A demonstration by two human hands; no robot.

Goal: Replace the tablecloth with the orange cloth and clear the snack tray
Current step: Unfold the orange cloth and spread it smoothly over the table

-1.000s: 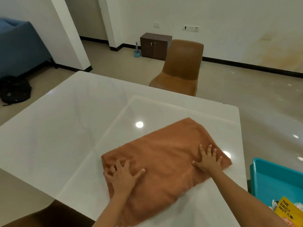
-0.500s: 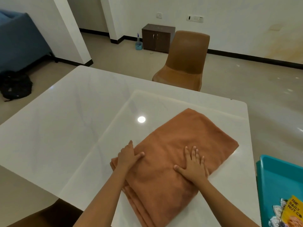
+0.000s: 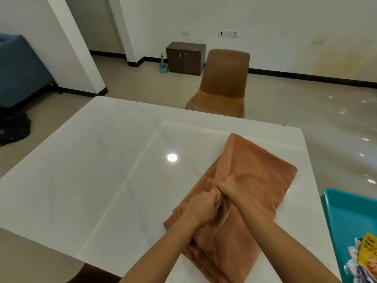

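Note:
A folded orange cloth (image 3: 257,180) lies on the right part of the white glossy table (image 3: 85,176). My left hand (image 3: 202,207) and my right hand (image 3: 226,185) meet at the cloth's left edge, both with fingers curled into a bunched fold of fabric. The teal snack tray (image 3: 346,213) stands at the right, off the table's edge, with a yellow nut packet (image 3: 368,252) and other wrappers in its near end.
A brown chair (image 3: 222,82) stands at the table's far side. Behind it is a small dark cabinet (image 3: 185,57) with a blue bottle holder (image 3: 163,67) beside it. A blue sofa (image 3: 18,70) and a black bag (image 3: 13,127) are at the left.
Both hands lay flat on the cloth before; now they have come together at its left edge and grip a fold, bunching the fabric. The view shifted left.

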